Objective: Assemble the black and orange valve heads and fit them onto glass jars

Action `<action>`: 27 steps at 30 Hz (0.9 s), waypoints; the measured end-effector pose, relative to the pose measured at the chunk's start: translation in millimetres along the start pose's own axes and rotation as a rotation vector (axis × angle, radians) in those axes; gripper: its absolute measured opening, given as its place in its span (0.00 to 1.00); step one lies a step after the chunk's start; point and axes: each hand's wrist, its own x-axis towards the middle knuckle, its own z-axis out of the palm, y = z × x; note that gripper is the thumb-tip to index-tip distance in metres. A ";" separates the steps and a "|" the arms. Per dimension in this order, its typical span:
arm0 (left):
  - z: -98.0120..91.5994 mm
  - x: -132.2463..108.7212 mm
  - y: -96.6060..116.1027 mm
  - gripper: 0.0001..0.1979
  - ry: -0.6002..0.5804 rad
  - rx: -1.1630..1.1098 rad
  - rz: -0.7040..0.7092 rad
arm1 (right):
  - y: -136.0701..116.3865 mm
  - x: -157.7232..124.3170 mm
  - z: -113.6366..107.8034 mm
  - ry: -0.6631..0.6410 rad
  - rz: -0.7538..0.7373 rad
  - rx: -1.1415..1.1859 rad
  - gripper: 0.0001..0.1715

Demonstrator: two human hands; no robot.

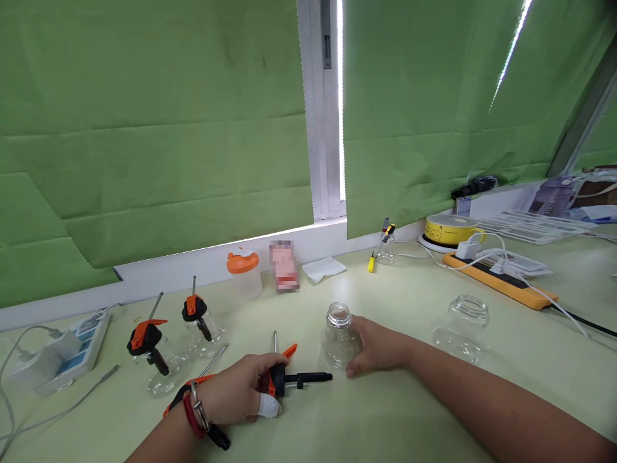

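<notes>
My left hand (236,389), with white tape on one finger and a bracelet at the wrist, grips a black-and-orange bottle cap (277,378). Its black nozzle points right and a metal rod sticks up from it. A second cap of this kind (180,393) lies partly hidden behind and under my left wrist. My right hand (376,347) is curled around the right side of a small clear glass bottle (332,347), which stands upright and uncapped on the table. The bottle is just right of the held cap, apart from it.
Two glass bottles with such caps (147,337) (195,308) stand at left beside a white power strip (80,350). An open glass jar (465,328) is at right, before an orange power strip (501,280). Behind are an orange-lidded cup (245,273), a tissue (324,269) and screwdrivers (385,235).
</notes>
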 end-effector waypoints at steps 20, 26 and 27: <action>-8.4 19.9 -29.5 0.26 0.421 -0.052 0.160 | 13.2 2.8 -2.3 0.403 0.120 -0.152 0.42; -9.3 16.9 -17.3 0.25 0.516 -0.169 0.156 | 17.1 3.3 -6.6 0.477 0.091 -0.293 0.45; -9.4 16.7 -16.0 0.26 0.532 -0.190 0.158 | 17.1 3.1 -7.0 0.476 0.090 -0.309 0.45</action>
